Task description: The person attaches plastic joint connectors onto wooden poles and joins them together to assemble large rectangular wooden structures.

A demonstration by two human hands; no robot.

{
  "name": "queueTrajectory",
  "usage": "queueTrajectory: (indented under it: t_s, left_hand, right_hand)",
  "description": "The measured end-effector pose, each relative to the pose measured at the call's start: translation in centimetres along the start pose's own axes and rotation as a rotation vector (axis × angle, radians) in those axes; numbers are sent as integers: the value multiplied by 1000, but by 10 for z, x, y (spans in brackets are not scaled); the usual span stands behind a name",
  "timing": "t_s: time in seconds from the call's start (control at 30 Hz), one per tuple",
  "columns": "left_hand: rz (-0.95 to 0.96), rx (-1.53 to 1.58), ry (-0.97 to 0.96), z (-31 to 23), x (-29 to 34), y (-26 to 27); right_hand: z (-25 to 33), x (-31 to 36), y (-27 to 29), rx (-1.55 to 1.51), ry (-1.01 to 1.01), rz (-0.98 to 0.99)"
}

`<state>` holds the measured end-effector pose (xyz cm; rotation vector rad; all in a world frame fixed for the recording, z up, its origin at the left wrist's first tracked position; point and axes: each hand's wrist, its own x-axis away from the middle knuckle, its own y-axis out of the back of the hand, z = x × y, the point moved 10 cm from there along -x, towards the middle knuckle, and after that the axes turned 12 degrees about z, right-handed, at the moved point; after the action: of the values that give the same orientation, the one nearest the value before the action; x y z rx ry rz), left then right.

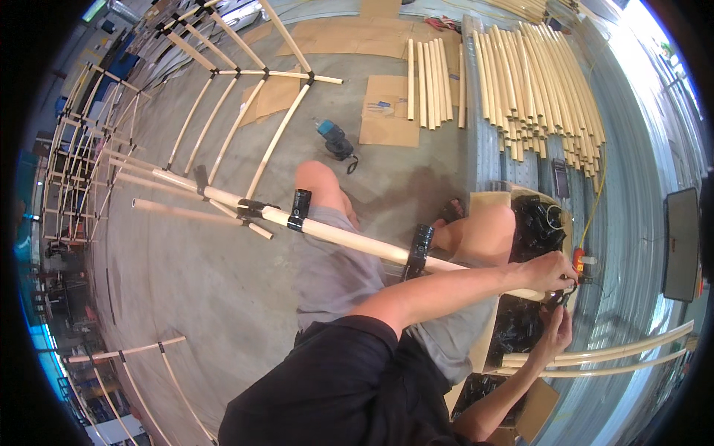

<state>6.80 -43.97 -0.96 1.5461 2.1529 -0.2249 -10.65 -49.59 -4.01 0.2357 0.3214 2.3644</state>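
Note:
A long cream-coloured pipe (349, 239) lies slantwise across my lap, its near-right end at my hands. Around that end sits a small black pipe connector (554, 299), partly hidden by fingers. My left hand (549, 273) reaches across from above, with its fingers closed on the connector. From below, my right hand (553, 334) pinches the same piece. Farther left along the pipe are other black connectors, one by my knee (300, 210) and one over my lap (419, 251). Just what the fingertips grip is too small to make out fully.
Boxes of black connectors (537, 230) stand beside my right leg. Many cream pipes (535, 89) are stacked on a metal surface (595, 267) at right. A blue-and-black power drill (336, 140) lies on the floor near cardboard (388, 126). Assembled pipe frames (245, 73) stand at left.

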Motion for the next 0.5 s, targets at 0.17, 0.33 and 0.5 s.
queueTrajectory:
  t_s: [0.17, 0.33, 0.5]
  left_hand:
    - [8, 25, 79, 10, 2, 1]
    - [-6, 73, 119, 13, 0, 4]
    - [-1, 51, 189, 27, 0, 6]
  right_hand:
    - [8, 4, -8, 15, -34, 26]
    - [13, 5, -7, 55, -26, 13]
    - [20, 2, -15, 23, 3, 66]
